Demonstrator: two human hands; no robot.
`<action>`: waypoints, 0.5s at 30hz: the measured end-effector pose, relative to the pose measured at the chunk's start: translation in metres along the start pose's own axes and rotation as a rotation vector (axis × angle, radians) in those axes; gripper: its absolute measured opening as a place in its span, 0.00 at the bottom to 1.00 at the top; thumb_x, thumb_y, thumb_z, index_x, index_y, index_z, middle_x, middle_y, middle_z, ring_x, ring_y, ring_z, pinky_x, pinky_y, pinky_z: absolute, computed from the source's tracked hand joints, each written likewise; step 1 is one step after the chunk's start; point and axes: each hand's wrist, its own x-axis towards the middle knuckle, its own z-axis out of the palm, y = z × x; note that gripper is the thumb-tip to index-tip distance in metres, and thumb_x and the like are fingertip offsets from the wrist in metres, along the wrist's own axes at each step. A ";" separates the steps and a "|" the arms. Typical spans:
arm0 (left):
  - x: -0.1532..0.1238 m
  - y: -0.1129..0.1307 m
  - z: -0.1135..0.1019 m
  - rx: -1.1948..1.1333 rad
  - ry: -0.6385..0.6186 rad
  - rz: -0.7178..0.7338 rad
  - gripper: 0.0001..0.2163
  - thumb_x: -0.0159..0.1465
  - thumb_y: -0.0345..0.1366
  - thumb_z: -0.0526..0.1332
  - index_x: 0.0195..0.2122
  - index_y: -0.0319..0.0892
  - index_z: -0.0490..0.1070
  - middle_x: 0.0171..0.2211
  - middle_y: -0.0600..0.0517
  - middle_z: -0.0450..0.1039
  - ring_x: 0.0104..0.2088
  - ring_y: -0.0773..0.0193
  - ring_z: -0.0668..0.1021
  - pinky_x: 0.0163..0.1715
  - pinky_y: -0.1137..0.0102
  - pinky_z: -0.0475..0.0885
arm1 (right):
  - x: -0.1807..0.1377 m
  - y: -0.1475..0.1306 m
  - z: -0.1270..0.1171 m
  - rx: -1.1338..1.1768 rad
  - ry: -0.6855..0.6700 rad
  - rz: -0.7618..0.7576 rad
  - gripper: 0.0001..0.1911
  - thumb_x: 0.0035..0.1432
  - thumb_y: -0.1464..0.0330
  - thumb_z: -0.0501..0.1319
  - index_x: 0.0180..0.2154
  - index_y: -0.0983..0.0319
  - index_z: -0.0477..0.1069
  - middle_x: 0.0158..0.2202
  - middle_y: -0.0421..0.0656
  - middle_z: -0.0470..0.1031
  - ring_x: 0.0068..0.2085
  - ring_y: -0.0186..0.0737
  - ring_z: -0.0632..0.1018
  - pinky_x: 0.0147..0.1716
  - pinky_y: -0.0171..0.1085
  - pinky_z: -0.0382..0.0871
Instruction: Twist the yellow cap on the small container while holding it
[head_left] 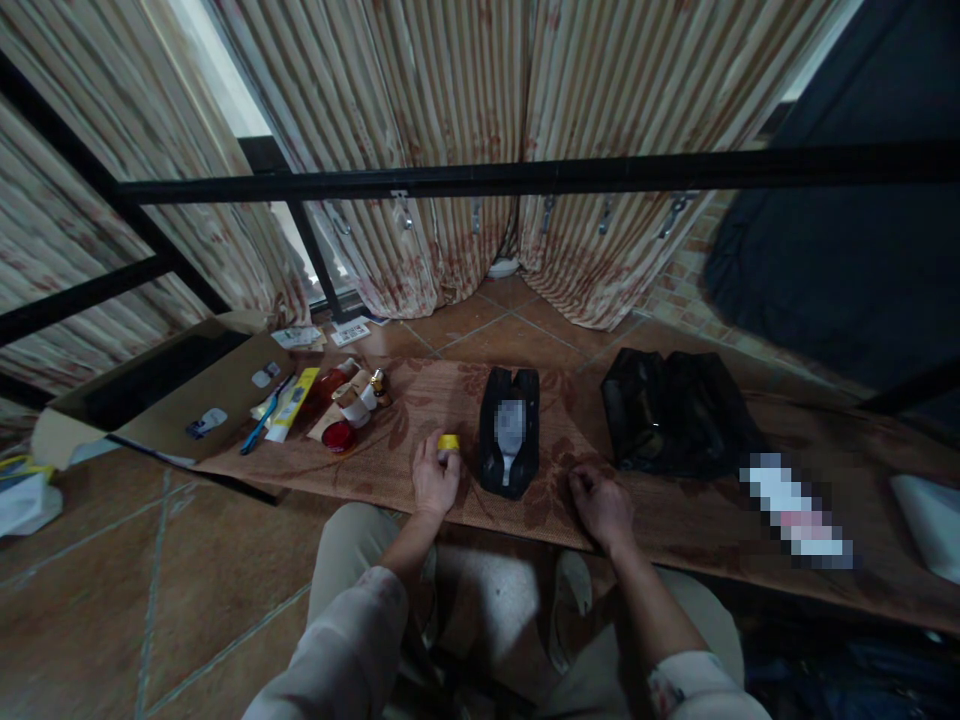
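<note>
My left hand (pixel 435 478) is closed around a small item with a yellow cap (pixel 448 442), held upright on the brown patterned mat (pixel 420 410). Just right of it lies a narrow black pouch (pixel 510 428), open, with something pale inside. My right hand (pixel 600 505) rests on the mat near its front edge, fingers curled, and nothing shows in it. It lies between the pouch and a larger black mesh bag (pixel 675 410).
At the mat's left end lie a red lid (pixel 339 436), a red bottle (pixel 330 385), small containers, a yellow tube (pixel 291 402) and a blue toothbrush (pixel 259 425). A flattened cardboard box (pixel 172 385) sits further left. A black rail (pixel 525 175) and curtains stand behind.
</note>
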 end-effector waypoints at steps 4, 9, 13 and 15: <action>0.000 0.000 0.000 -0.002 -0.011 -0.008 0.18 0.58 0.36 0.56 0.50 0.43 0.65 0.40 0.47 0.69 0.43 0.56 0.72 0.46 0.61 0.68 | 0.000 0.000 0.001 0.000 -0.003 0.004 0.14 0.61 0.61 0.52 0.41 0.56 0.73 0.31 0.43 0.77 0.32 0.38 0.74 0.27 0.32 0.55; 0.000 -0.001 0.001 -0.015 -0.008 0.004 0.18 0.56 0.35 0.57 0.49 0.43 0.65 0.40 0.47 0.69 0.42 0.56 0.72 0.45 0.61 0.69 | 0.001 0.001 0.001 0.012 0.012 0.010 0.13 0.61 0.61 0.52 0.40 0.56 0.73 0.30 0.42 0.76 0.31 0.37 0.74 0.27 0.32 0.54; 0.000 -0.002 0.001 -0.021 -0.003 0.008 0.18 0.56 0.35 0.57 0.49 0.44 0.65 0.41 0.47 0.70 0.43 0.56 0.73 0.45 0.61 0.68 | 0.001 0.001 0.001 0.013 0.006 0.006 0.14 0.61 0.61 0.52 0.40 0.56 0.73 0.30 0.42 0.76 0.31 0.37 0.74 0.27 0.32 0.55; 0.000 -0.002 0.002 -0.016 -0.002 0.007 0.18 0.56 0.35 0.58 0.49 0.44 0.65 0.42 0.47 0.70 0.43 0.56 0.72 0.46 0.61 0.68 | 0.001 0.001 0.002 0.010 0.010 0.007 0.14 0.61 0.61 0.52 0.40 0.56 0.73 0.31 0.42 0.76 0.31 0.37 0.74 0.27 0.32 0.55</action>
